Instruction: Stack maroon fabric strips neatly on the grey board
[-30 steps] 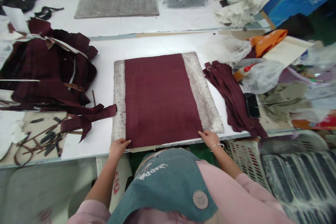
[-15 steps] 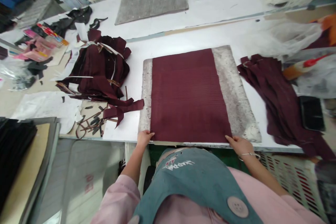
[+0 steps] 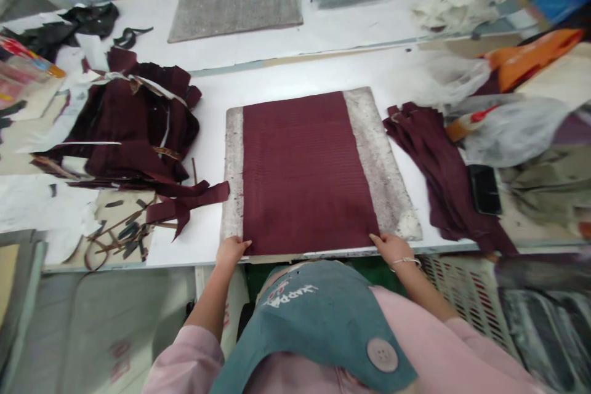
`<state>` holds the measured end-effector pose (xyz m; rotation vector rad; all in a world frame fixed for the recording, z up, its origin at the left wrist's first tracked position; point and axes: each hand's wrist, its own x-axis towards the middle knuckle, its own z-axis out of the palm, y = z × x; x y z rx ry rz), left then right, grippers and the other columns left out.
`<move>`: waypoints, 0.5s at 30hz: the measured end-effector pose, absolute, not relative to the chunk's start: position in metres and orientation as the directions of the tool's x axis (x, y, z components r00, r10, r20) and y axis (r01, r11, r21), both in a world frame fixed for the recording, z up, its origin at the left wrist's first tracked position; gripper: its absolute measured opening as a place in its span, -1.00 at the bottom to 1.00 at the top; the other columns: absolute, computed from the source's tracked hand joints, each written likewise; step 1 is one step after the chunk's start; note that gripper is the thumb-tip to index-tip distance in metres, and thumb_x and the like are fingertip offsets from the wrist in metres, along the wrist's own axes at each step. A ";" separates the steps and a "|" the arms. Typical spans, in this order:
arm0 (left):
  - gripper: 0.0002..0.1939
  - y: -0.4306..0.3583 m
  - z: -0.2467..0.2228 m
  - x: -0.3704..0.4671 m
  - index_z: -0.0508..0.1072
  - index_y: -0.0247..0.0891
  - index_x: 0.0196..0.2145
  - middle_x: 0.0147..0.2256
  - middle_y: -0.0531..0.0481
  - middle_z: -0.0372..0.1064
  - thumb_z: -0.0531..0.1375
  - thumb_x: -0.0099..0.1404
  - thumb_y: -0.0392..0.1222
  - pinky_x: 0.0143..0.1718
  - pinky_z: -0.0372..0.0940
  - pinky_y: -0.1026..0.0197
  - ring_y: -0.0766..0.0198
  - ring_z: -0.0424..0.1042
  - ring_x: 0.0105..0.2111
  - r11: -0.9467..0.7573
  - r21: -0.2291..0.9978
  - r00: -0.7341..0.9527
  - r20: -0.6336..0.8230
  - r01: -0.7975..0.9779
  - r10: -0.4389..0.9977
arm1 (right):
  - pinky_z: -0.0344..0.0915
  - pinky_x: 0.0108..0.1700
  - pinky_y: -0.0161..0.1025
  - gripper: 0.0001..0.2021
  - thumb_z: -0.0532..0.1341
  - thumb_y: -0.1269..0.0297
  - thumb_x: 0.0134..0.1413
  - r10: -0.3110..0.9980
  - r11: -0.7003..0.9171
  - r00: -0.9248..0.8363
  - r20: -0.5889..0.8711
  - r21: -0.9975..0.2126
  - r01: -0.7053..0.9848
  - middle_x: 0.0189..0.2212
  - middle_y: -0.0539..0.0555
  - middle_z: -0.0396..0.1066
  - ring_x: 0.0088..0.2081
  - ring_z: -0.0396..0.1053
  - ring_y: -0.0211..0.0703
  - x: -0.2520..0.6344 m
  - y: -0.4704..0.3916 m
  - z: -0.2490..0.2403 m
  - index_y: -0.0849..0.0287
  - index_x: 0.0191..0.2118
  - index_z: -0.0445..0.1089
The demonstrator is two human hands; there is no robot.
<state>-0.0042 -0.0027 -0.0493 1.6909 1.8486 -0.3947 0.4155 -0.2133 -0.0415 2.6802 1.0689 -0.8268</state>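
A flat maroon fabric panel (image 3: 305,178), finely ribbed across its middle, lies over a worn grey board (image 3: 383,166) that shows at both sides. My left hand (image 3: 232,251) pinches the panel's near left corner. At the near right corner my right hand (image 3: 391,247), with a bracelet on the wrist, pinches the cloth between thumb and fingers. Left of the board sits a tied bundle of maroon pieces (image 3: 133,123), and a loose maroon strip (image 3: 203,198) reaches from it to the board's edge. A stack of long maroon strips (image 3: 438,172) lies to the right.
A black phone (image 3: 484,189) rests beside the right-hand strips, near a plastic bag (image 3: 512,135) and a red-tipped bottle (image 3: 466,125). Dark scraps (image 3: 124,237) lie at the front left. Another grey board (image 3: 237,3) is across the table. Below right stands a plastic crate (image 3: 466,292).
The view has swung to the right, so everything sits further left in the picture. Both hands keep their pinch on the panel's near corners, and the panel lies as before.
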 end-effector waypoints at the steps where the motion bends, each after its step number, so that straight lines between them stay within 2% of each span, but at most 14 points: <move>1: -0.64 -0.003 -0.047 -0.004 0.41 -0.27 -0.39 -0.39 -0.17 0.44 0.13 0.10 0.12 -0.35 0.21 0.15 0.04 0.42 -0.31 0.128 0.149 -0.019 -0.579 0.981 0.815 | 0.18 -0.27 -0.19 -0.50 -0.05 -0.08 0.14 0.590 -0.740 0.601 -0.538 -0.065 0.669 -0.37 0.23 0.46 -0.25 0.40 0.03 0.415 -0.212 -0.039 0.20 -0.39 0.46; 4: -0.43 -0.007 -0.048 -0.006 0.36 -0.33 -0.14 -0.21 -0.24 0.39 0.13 0.07 0.20 -0.28 0.24 0.09 -0.03 0.39 -0.22 0.003 0.064 0.019 -0.349 0.998 0.937 | 0.20 -0.24 -0.18 -0.48 0.00 -0.15 0.08 0.581 -0.758 0.628 -0.517 -0.062 0.650 -0.37 0.23 0.47 -0.25 0.41 0.05 0.419 -0.211 -0.034 0.20 -0.43 0.47; 5: -0.45 -0.009 -0.051 -0.006 0.36 -0.33 -0.13 -0.20 -0.24 0.37 0.12 0.09 0.18 -0.23 0.24 0.08 -0.03 0.37 -0.20 -0.079 0.050 0.089 -0.263 0.996 0.961 | 0.20 -0.25 -0.18 -0.47 0.02 -0.18 0.06 0.580 -0.764 0.637 -0.508 -0.067 0.642 -0.38 0.22 0.47 -0.26 0.41 0.05 0.420 -0.211 -0.034 0.19 -0.45 0.46; 7: -0.61 -0.014 -0.059 -0.006 0.40 -0.31 -0.19 -0.22 -0.20 0.35 0.07 0.19 0.04 -0.16 0.22 0.08 0.02 0.35 -0.18 -0.264 0.052 0.269 -0.148 0.963 0.952 | 0.21 -0.27 -0.19 -0.47 0.04 -0.22 0.02 0.579 -0.776 0.652 -0.490 -0.087 0.624 -0.44 0.18 0.47 -0.30 0.42 0.02 0.424 -0.214 -0.036 0.18 -0.49 0.45; 9: -0.71 -0.022 -0.069 -0.005 0.43 -0.27 -0.23 -0.24 -0.14 0.35 -0.02 0.27 -0.13 -0.12 0.21 0.11 0.09 0.33 -0.20 -0.399 0.099 0.407 -0.097 0.912 0.908 | 0.22 -0.31 -0.21 -0.49 0.06 -0.23 0.01 0.581 -0.787 0.663 -0.473 -0.118 0.605 -0.49 0.13 0.45 -0.36 0.42 -0.03 0.426 -0.218 -0.039 0.16 -0.51 0.42; 12: -0.67 -0.035 -0.080 -0.003 0.42 -0.29 -0.14 -0.19 -0.12 0.35 -0.09 0.30 -0.26 -0.07 0.20 0.14 0.16 0.31 -0.18 -0.448 0.138 0.458 -0.053 0.883 0.887 | 0.24 -0.34 -0.20 -0.50 0.05 -0.19 0.04 0.589 -0.795 0.681 -0.435 -0.160 0.585 -0.54 0.09 0.43 -0.41 0.40 -0.05 0.427 -0.228 -0.042 0.15 -0.51 0.41; 14: -0.65 -0.043 -0.083 0.001 0.39 -0.32 -0.08 -0.14 -0.15 0.33 -0.11 0.31 -0.28 -0.06 0.19 0.13 0.14 0.29 -0.16 -0.443 0.090 0.448 -0.040 0.892 0.893 | 0.27 -0.26 -0.14 -0.52 -0.01 -0.10 0.14 0.597 -0.797 0.712 -0.370 -0.169 0.581 -0.45 0.16 0.45 -0.33 0.41 0.00 0.426 -0.234 -0.041 0.20 -0.38 0.44; 15: -0.64 -0.046 -0.084 0.003 0.38 -0.33 -0.06 -0.11 -0.16 0.31 -0.11 0.31 -0.29 -0.08 0.20 0.11 0.12 0.28 -0.16 -0.433 0.055 0.435 -0.040 0.900 0.900 | 0.27 -0.18 -0.10 -0.54 -0.04 -0.03 0.19 0.599 -0.798 0.730 -0.329 -0.169 0.578 -0.34 0.21 0.45 -0.22 0.40 0.04 0.423 -0.236 -0.039 0.24 -0.26 0.43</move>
